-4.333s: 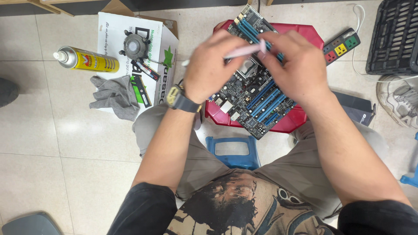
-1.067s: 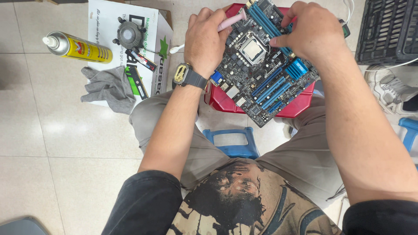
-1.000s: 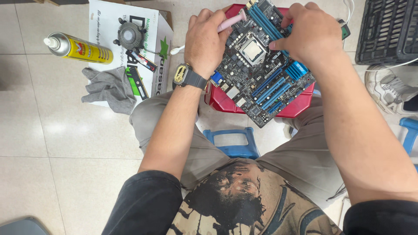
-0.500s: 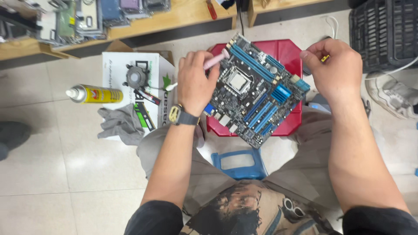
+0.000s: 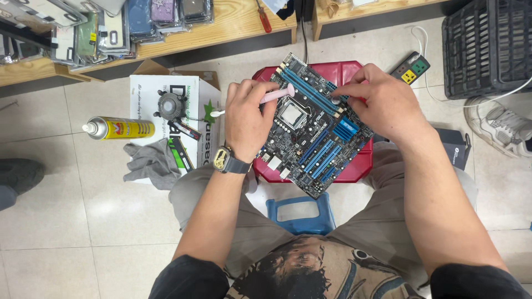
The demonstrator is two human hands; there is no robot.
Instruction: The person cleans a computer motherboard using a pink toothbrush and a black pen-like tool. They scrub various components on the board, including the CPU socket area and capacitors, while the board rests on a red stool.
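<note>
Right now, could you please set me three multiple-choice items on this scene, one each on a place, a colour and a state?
1. Where does the blue-slotted computer motherboard rest?
A. red plastic stool
B. wooden shelf
C. black crate

2. What colour is the spray can on the floor?
A. green
B. yellow
C. white

3. What is the left hand doing?
A. lying open on the tiles
B. gripping a pink syringe-shaped tube
C. holding the grey cloth

Answers: 1 A, red shows around the board's edges; 2 B, its body is yellow; 3 B, the fingers wrap the tube.
</note>
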